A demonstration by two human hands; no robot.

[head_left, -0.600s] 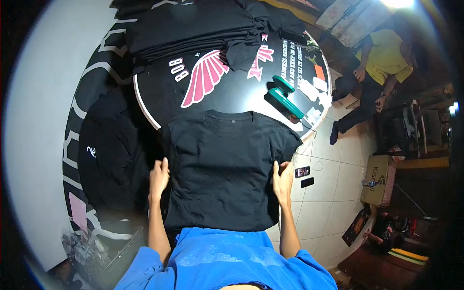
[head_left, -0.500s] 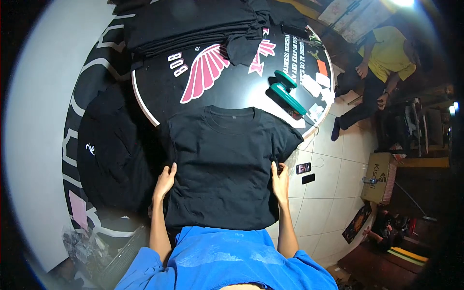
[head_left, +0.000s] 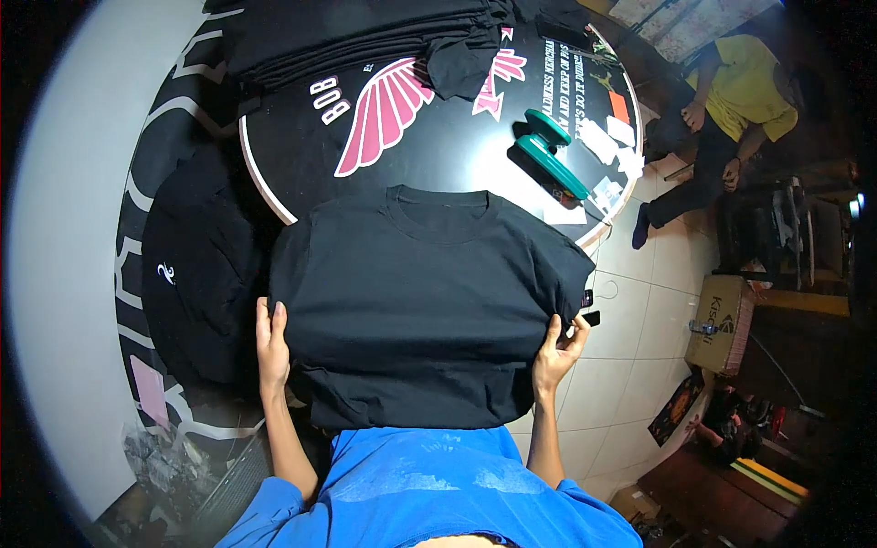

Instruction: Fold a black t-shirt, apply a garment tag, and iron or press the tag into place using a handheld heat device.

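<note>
A black T-shirt (head_left: 411, 283), neckline pointing away from me, stretches between my two hands just in front of my blue shirt. My left hand (head_left: 273, 352) grips its left side, thumb on top and the other fingers partly hidden under the cloth. At the opposite side my right hand (head_left: 556, 354) pinches the cloth near the sleeve. The T-shirt's far edge lies against the near part of the round black table (head_left: 301, 155); its lower part hangs in folds near my waist.
Folded black garments (head_left: 356, 46) are stacked at the table's far side. A green hand-held tool (head_left: 553, 151) lies on the right, beside papers (head_left: 603, 142). Dark cloth (head_left: 206, 274) is heaped at left. A person in a yellow shirt (head_left: 749, 87) and a cardboard box (head_left: 719, 324) are at right.
My hands have moved apart, the left one leftward and the right one rightward, spreading the T-shirt wider. It now partly covers the two phones on the floor.
</note>
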